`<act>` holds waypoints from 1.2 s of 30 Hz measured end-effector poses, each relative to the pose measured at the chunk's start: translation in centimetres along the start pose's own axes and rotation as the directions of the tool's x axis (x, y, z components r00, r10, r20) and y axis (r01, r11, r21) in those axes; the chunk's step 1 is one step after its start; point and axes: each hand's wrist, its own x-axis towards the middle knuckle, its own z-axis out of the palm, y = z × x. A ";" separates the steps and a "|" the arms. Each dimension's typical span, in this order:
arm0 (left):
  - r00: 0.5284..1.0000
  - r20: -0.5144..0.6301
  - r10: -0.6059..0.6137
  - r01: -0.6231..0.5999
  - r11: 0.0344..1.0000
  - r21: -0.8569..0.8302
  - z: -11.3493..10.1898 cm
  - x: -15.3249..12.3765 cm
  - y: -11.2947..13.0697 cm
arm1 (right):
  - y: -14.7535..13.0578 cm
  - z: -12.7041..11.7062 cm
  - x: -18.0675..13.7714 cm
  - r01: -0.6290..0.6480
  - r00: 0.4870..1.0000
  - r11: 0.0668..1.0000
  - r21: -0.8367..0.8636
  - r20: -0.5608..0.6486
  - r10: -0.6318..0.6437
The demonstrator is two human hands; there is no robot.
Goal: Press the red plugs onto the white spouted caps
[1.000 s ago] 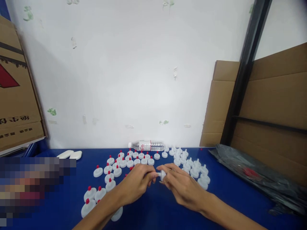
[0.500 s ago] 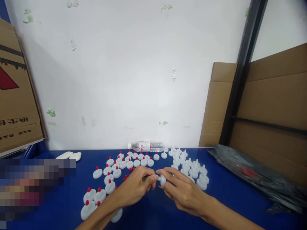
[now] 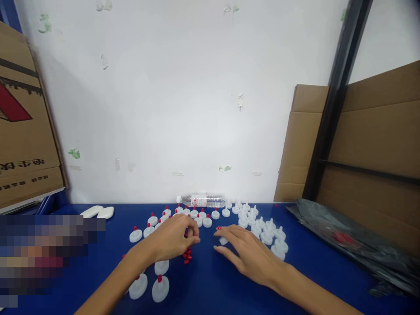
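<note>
So both hands are down on the blue table [image 3: 210, 284] in the middle of all these little plastic bits. The left hand [image 3: 173, 238] is curled over a small heap of red tips [image 3: 187, 257], fingertips bunched and pointing down into them. Honestly can't tell if it has one pinched or is only poking around. The right hand [image 3: 246, 253] lies spread and loose, with one white cap [image 3: 224, 240] sitting on the table between thumb and forefinger. It's touching the cap, but I wouldn't call that a grip.

The cap looks like hard, light plastic: a flat round base with a thin spout. I'd take it by the rim of the base, since the spout is too skinny to hold well. The red tips look tiny and slick, probably roll off easily, so that's fingertip-pinch stuff only.

Finished caps [image 3: 160, 286] with red on top stand to the left, bare caps [image 3: 269, 232] to the right. A bottle [image 3: 205, 200] lies by the wall.
</note>
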 end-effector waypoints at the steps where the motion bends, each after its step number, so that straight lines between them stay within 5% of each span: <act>1: 0.998 0.063 -0.024 0.024 1.000 0.000 -0.2 -0.1 -0.4 | 0.2 0.1 -0.1 -0.024 0.999 0.999 -0.024 0.045 0.025; 6: 0.972 0.223 -0.070 0.082 0.996 -0.045 -0.6 -0.5 -1.0 | 0.4 0.6 -0.3 -0.006 0.990 0.993 -0.116 0.140 0.022; 13: 0.955 0.282 -0.094 0.117 0.991 -0.067 -0.2 -0.5 -0.6 | 0.6 -0.8 0.6 -0.135 0.991 0.952 -0.276 -0.043 0.128; 20: 0.975 0.216 -0.047 0.054 0.998 -0.025 1.0 -0.4 -1.0 | 2.1 -0.8 0.4 -0.250 0.947 0.776 -0.579 0.021 0.321; 31: 1.000 0.013 0.000 0.000 1.000 -0.022 0.8 0.2 0.3 | 2.4 0.5 -0.1 -0.245 0.958 0.802 -0.545 -0.007 0.288; 36: 0.985 -0.117 0.124 -0.125 0.992 -0.001 1.4 0.5 -0.1 | 2.6 0.5 0.0 -0.218 0.970 0.852 -0.476 -0.005 0.245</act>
